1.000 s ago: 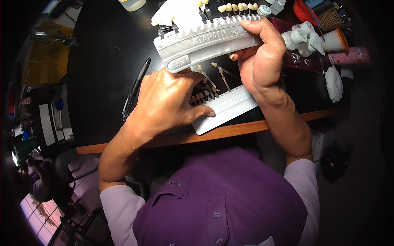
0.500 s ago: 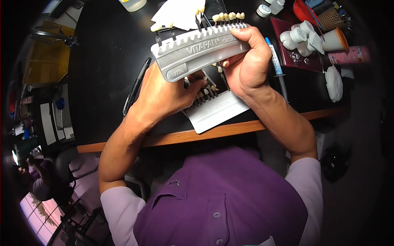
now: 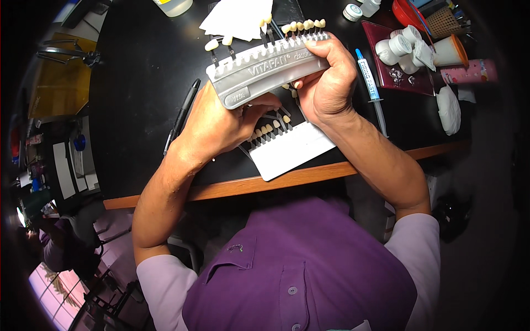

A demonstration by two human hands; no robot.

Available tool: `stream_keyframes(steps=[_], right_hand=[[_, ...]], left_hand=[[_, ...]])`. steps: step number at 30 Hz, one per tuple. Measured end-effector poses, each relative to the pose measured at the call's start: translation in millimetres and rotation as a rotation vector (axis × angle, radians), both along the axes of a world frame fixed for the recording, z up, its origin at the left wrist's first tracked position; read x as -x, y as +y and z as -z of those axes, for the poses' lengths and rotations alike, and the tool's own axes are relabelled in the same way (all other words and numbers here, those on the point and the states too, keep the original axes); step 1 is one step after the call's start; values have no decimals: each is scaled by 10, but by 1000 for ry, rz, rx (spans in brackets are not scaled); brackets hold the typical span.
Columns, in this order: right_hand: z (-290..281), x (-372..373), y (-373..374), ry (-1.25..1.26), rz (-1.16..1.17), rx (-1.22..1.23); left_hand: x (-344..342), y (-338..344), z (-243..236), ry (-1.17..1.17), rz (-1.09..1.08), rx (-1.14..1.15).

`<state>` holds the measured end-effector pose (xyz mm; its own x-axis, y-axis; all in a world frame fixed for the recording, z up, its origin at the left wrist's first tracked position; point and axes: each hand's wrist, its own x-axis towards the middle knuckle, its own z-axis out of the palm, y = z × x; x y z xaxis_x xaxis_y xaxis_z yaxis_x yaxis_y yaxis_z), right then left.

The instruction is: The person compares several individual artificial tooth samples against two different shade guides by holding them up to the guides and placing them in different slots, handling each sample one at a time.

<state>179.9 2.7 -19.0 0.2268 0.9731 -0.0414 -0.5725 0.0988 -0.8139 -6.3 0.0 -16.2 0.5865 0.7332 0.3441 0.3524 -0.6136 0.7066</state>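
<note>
A grey shade guide [image 3: 259, 69] with tooth-shaped tabs along its top is held up by my right hand [image 3: 331, 83], thumb on its front face and fingers curled behind it. My left hand [image 3: 215, 124] is closed just beneath the guide's left end; what its fingertips grip is hidden behind the guide and thumb. Under both hands a second, white tab rack [image 3: 290, 151] lies near the desk edge, several small tooth tabs [image 3: 268, 127] standing on it and a few longer ones tilted.
A black pen [image 3: 181, 116] lies left of my hands, a blue-capped syringe [image 3: 369, 80] right. Beyond are white paper [image 3: 232, 16], a bottle [image 3: 172, 6], a jar [image 3: 352, 12] and a maroon tray [image 3: 419, 85] with tubs and cups. Another person [image 3: 61, 243] appears at far left.
Both hands and the grey guide have dropped slightly toward me, uncovering the syringe. My left thumb has left the white rack's front and risen under the grey guide.
</note>
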Motion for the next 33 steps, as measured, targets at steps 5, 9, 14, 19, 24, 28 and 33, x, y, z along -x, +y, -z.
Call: stream_keyframes(steps=[5,9,14,19,24,28,33], right_hand=[[3,-18,10,-22,34,-30],[-3,-3,19,-3,72,-45],[18,-29,24,-4,77,-65],[22,-22,22,-2,79,-69],[15,-28,15,6,74,-58],[18,-20,22,15,72,-60],[41,-22,46,28,70,-64]], left_hand=[[1,20,-16,-13,12,-1],[13,22,-17,-5,26,25],[-33,-28,-105,-48,-25,142],[-29,-60,-193,91,-91,118],[-37,-68,-169,65,-49,122],[-13,-70,-106,4,15,160],[6,-67,-141,36,43,251]])
